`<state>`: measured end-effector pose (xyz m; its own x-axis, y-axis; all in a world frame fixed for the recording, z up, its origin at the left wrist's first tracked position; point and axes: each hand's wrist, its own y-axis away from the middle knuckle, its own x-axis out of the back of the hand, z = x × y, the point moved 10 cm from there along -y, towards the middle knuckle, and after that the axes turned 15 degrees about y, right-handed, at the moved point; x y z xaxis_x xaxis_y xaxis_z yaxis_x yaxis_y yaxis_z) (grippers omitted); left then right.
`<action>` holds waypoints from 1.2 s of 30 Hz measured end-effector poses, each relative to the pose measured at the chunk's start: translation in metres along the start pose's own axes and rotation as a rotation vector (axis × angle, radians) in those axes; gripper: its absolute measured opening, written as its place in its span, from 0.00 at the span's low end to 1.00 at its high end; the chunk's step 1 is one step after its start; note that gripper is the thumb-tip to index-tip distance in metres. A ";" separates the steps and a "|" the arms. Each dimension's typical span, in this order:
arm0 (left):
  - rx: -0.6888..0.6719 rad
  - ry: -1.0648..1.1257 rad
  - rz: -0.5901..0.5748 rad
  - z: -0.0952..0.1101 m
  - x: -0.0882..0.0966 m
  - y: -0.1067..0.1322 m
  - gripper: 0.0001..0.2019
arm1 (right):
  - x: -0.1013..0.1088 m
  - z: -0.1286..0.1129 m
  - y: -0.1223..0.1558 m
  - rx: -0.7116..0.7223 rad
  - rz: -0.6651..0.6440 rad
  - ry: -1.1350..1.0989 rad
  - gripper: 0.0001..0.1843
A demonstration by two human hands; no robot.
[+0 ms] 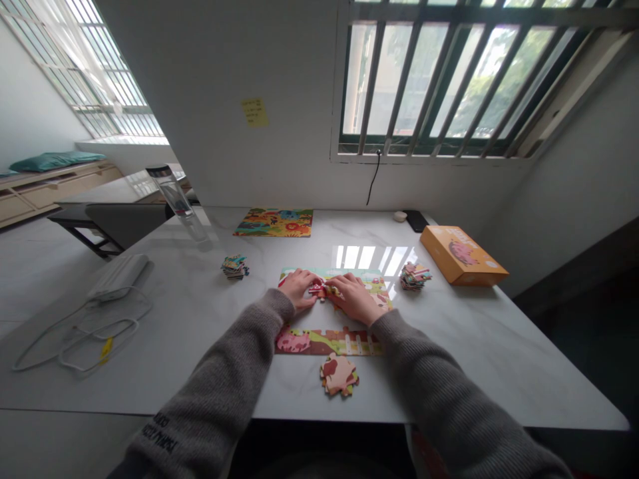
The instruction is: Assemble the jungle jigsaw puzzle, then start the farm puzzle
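Note:
My left hand (pixel 298 287) and my right hand (pixel 353 298) rest close together on the upper part of a jigsaw puzzle (pixel 375 274). Their bent fingers meet around a small red puzzle piece (pixel 316 290) at the puzzle's lower edge; the fingertips partly hide it. A separate assembled strip (pixel 319 341), with a pink pig at its left and a fence at its right, lies nearer to me below a gap. In front of that strip sits a small pile of loose pieces (pixel 339 374), a pink-and-brown one on top.
Stacks of puzzle pieces stand to the left (pixel 234 267) and right (pixel 414 275). A finished animal picture (pixel 274 223) lies at the back. An orange box (pixel 462 255), phone (pixel 416 221), glass bottle (pixel 176 194), and white device (pixel 120 276) with a cable (pixel 100 346) are around.

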<state>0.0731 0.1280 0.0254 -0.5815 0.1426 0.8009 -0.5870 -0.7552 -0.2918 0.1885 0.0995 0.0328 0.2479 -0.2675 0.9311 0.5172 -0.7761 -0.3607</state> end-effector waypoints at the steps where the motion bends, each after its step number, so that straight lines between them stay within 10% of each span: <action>1: 0.006 0.001 0.002 0.000 0.000 0.000 0.18 | -0.001 0.000 0.000 -0.001 -0.002 0.004 0.15; 11: 0.019 -0.098 0.097 0.010 0.012 -0.005 0.18 | 0.035 0.011 0.007 0.006 0.112 -0.061 0.16; 36: -0.081 0.000 0.094 0.011 -0.007 -0.001 0.10 | 0.016 0.001 0.017 0.026 -0.130 0.169 0.17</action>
<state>0.0845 0.1203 0.0257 -0.6361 0.0737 0.7681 -0.5733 -0.7114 -0.4065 0.2021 0.0825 0.0417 0.0378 -0.2598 0.9649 0.5571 -0.7961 -0.2362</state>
